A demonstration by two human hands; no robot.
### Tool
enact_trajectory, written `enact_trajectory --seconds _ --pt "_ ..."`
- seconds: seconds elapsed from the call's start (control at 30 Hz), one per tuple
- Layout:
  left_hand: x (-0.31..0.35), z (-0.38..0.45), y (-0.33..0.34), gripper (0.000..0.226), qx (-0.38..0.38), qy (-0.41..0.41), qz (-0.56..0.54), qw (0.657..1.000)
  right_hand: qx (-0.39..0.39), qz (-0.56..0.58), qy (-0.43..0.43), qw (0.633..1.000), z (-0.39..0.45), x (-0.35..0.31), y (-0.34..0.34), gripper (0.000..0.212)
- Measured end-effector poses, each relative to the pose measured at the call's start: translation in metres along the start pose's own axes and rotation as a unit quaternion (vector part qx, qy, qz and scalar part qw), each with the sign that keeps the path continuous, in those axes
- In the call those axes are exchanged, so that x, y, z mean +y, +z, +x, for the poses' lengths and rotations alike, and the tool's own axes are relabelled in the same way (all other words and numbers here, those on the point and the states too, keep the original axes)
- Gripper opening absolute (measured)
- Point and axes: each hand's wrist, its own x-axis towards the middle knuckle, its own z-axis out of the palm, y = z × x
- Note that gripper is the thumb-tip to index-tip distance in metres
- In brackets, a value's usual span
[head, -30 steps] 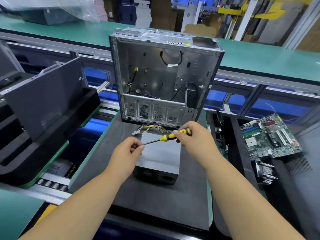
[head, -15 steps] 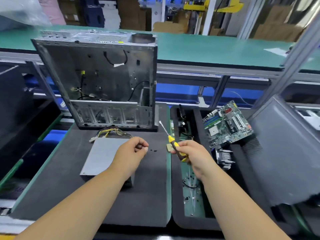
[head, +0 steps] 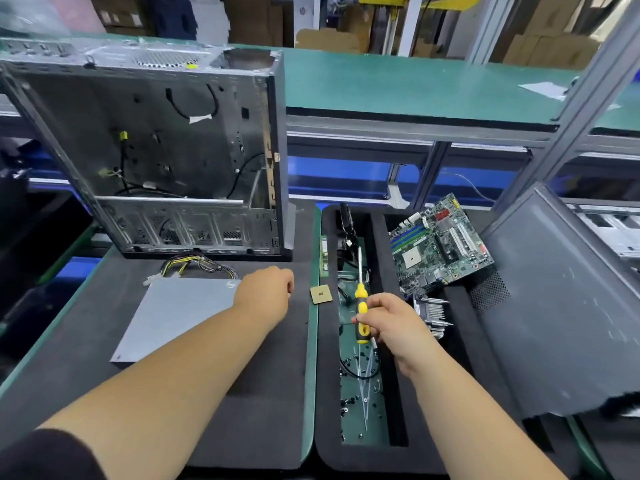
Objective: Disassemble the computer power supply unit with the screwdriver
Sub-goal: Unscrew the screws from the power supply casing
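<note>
Screwdriver point(head: 360, 306) in right hand point(head: 391, 323) — over tray point(head: 327, 393)

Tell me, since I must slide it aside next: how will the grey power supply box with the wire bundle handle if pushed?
The power supply unit lies flat on the foam mat, so it probably won't tip or roll. Its metal shell looks rigid and likely heavy for its size. The wire bundle looks floppy and may drag.

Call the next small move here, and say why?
Probably lowering the screwdriver into the long tray compartment. The right hand holds its yellow handle over that slot, where loose screws already lie, tip pointing away from the power supply unit. The left hand, curled near the unit's corner, may be carrying a removed screw; that cannot be seen.
</note>
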Motion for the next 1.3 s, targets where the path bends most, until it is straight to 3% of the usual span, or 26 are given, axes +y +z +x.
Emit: enact_trajectory --seconds 0.1,0.37,0.67,0.8,1.07,1.3 --pt "-0.004 0.017 0.008 0.023 -0.042 0.013 0.115 0.992 0.013 -0.012 0.01 1.0 0.01 0.01 0.001 0.026" --pt "-0.01 0.03 0.021 0.025 -0.086 0.022 0.158 0.983 0.035 -0.051 0.012 0.998 0.023 0.021 0.004 0.018" --pt "-0.008 0.024 0.02 0.018 -0.073 0.044 0.193 0.978 0.077 -0.271 0.052 0.958 0.015 0.036 -0.023 0.014" --pt "-0.002 0.021 0.015 0.019 -0.027 0.049 0.17 0.984 0.08 -0.358 0.096 0.925 0.009 0.054 -0.036 0.018" --pt "0.023 0.0 0.005 0.018 0.026 0.069 0.039 0.997 0.07 -0.318 0.151 0.933 0.01 0.079 -0.038 0.017" --pt "0.028 -0.02 -0.001 0.016 0.025 0.064 -0.024 0.997 0.081 -0.382 0.128 0.912 0.004 0.077 -0.039 0.02"
